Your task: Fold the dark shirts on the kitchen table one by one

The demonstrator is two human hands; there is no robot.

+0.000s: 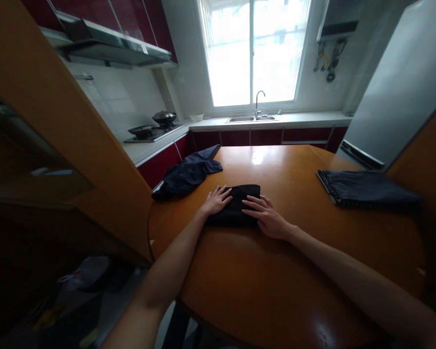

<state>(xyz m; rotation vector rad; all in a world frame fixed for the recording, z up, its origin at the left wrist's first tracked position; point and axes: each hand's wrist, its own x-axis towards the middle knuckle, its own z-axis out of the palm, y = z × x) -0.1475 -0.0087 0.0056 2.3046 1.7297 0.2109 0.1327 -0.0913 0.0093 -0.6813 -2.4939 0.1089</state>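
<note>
Detail in the black cloth (236,213) is indistinct; left hand (216,201) and right hand (269,218) rest on it, fingers outspread, gripping nothing.

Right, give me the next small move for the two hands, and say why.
Probably a light press and smoothing stroke outward: the left hand rests on the left part of the black cloth, the right hand has its fingers over the right edge, and the cloth lies in a compact shape on the table.
</note>
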